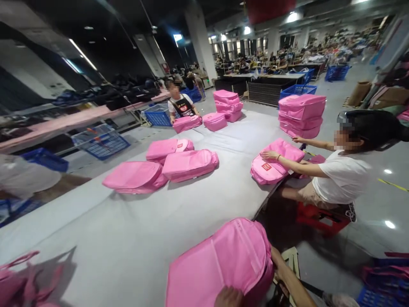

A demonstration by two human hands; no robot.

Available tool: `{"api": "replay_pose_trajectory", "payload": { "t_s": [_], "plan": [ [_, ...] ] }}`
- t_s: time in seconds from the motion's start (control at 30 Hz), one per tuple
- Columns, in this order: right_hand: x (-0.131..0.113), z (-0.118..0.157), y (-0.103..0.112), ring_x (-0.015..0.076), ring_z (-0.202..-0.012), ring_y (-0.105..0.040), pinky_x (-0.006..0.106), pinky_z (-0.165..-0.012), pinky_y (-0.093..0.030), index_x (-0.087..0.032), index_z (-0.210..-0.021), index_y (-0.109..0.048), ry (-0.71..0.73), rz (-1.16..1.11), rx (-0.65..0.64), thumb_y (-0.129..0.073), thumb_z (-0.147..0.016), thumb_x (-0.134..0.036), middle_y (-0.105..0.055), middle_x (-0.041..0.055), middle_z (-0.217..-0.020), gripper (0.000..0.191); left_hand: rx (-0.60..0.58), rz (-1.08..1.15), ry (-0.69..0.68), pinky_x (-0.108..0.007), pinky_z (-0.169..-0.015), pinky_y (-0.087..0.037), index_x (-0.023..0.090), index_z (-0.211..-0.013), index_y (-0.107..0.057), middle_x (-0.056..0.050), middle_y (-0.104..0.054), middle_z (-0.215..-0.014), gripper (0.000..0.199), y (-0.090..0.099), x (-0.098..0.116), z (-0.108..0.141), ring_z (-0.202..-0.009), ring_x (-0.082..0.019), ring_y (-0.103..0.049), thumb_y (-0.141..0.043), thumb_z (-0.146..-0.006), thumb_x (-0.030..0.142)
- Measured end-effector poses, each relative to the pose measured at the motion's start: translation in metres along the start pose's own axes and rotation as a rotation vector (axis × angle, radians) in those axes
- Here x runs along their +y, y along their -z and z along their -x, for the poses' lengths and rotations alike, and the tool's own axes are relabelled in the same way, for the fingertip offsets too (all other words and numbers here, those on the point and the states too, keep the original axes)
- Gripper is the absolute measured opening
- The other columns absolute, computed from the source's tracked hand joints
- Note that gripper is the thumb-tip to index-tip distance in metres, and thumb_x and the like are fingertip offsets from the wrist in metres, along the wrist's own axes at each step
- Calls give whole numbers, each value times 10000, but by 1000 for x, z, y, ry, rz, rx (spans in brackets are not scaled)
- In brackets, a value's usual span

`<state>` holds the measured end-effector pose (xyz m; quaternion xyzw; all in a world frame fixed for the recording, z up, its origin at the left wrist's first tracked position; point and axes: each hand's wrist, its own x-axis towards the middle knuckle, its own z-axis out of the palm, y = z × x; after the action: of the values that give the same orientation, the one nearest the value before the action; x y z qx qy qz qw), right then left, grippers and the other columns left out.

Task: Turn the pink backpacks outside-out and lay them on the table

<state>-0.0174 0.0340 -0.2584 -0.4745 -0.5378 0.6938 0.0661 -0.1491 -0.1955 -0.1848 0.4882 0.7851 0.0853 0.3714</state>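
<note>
A pink backpack (220,260) lies at the near edge of the white table, with a zip running along its rounded end. My left hand (229,296) is closed on its near side, knuckles up, partly cut off by the bottom of the view. At the bag's right side, my right hand (277,261) grips the rounded end, its fingertips hidden behind the fabric. Loose pink straps and cloth (30,281) lie at the lower left of the table.
Across the white table (128,238) lie several pink backpacks (190,165). On the right, a seated co-worker (338,166) handles another pink bag (275,162) beside a stack (302,114). A second person (182,104) stands at the far end. Blue crates (100,140) sit on the floor.
</note>
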Motion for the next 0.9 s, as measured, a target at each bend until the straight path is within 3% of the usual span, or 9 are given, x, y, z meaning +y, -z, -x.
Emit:
{"api": "replay_pose_trajectory", "payload": {
  "t_s": [0.1,0.23,0.33,0.43,0.53,0.67,0.77,0.83,0.9],
  "plan": [
    [-44,12,22,306,-722,-675,407,-681,-541,-230,-706,-623,78,-19,100,-648,-649,-862,-650,74,-673,635,163,-172,-29,-505,-909,-584,289,-999,-767,-144,-804,-1007,164,-19,19,10,-998,-384,-747,-753,-842,335],
    [-132,42,40,265,-854,-693,335,-759,-499,-219,-913,-662,185,234,238,-639,-784,-816,-745,52,-864,612,391,-130,-122,-464,-923,-542,253,-1142,-738,-138,-799,-1012,297,3,44,32,-986,-330,-734,-459,-1071,329],
    [-194,75,27,275,-1038,-745,340,-887,-495,-244,-1211,-674,340,599,346,-596,-966,-700,-806,76,-1158,523,505,71,-178,-447,-964,-545,236,-1389,-636,-130,-803,-1166,374,26,61,33,-1059,-311,-742,-536,-1066,396],
    [-235,106,-8,303,-1120,-770,353,-918,-503,-238,-1365,-610,403,825,414,-579,-1051,-631,-798,132,-1282,504,573,269,-138,-429,-935,-554,214,-1339,-604,-130,-789,-1151,381,41,66,26,-1037,-300,-746,-594,-1039,448],
    [-255,124,-46,320,-1140,-777,362,-927,-509,-223,-1360,-587,412,952,420,-546,-1097,-596,-798,153,-1289,459,593,332,-132,-399,-871,-540,226,-1164,-622,-122,-779,-1050,269,50,51,24,-953,-281,-727,-517,-1062,451],
    [-259,126,-82,337,-1164,-772,379,-931,-515,-217,-1345,-566,443,1062,432,-533,-1114,-576,-788,158,-1303,428,561,471,-142,-344,-820,-523,247,-1124,-638,-73,-776,-963,274,59,15,35,-844,-228,-688,-482,-1064,464],
    [-256,126,-104,329,-1162,-765,376,-935,-515,-211,-1347,-550,472,1115,441,-520,-1125,-565,-770,160,-1326,419,639,610,9,-341,-799,-539,240,-1222,-640,-66,-794,-944,370,59,-6,45,-819,-231,-707,-407,-1089,494],
    [-253,128,-119,317,-1171,-756,365,-936,-509,-210,-1351,-539,486,1134,451,-512,-1134,-544,-760,159,-1332,399,715,685,97,-356,-823,-564,232,-1352,-593,-95,-827,-1047,411,58,-14,52,-902,-253,-767,-407,-1093,490],
    [-249,133,-134,311,-1176,-750,354,-918,-500,-211,-1344,-534,512,1148,464,-512,-1142,-527,-756,152,-1322,376,783,678,80,-375,-876,-583,233,-1468,-518,-129,-832,-1205,465,62,-18,58,-1024,-271,-803,-491,-1065,464]
  ]
}}
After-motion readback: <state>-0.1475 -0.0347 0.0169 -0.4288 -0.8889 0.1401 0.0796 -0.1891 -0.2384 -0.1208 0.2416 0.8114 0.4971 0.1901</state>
